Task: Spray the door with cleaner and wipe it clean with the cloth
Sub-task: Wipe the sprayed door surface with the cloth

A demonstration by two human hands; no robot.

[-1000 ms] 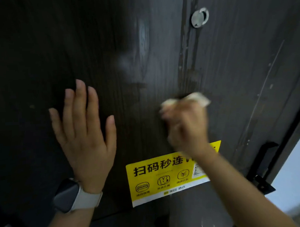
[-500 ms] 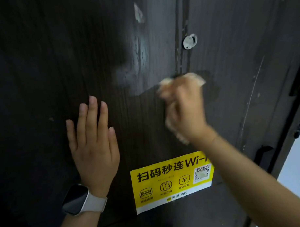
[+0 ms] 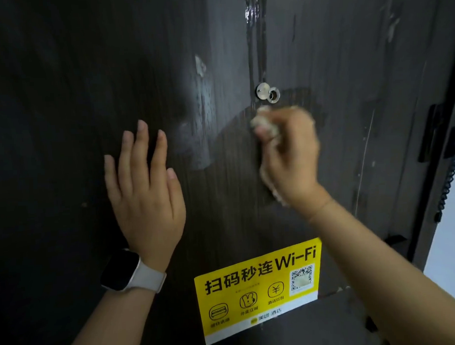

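Just below peephole [image 3: 268, 93], right hand [image 3: 289, 157] grips cloth [image 3: 264, 122], bunched, pressed on door [image 3: 348, 116]. Unwiped wet streaks lie above peephole, run vertical. Left hand [image 3: 144, 198] flat on door, fingers straight, left of peephole, farther away.

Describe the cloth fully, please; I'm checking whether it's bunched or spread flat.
The cloth is pale, off-white and crumpled into a wad, not spread flat. The right hand grips it and presses it against the dark door, just below the round metal peephole. Most of it is hidden by the fingers; bits show above them and along the palm's edge. It is motion-blurred.
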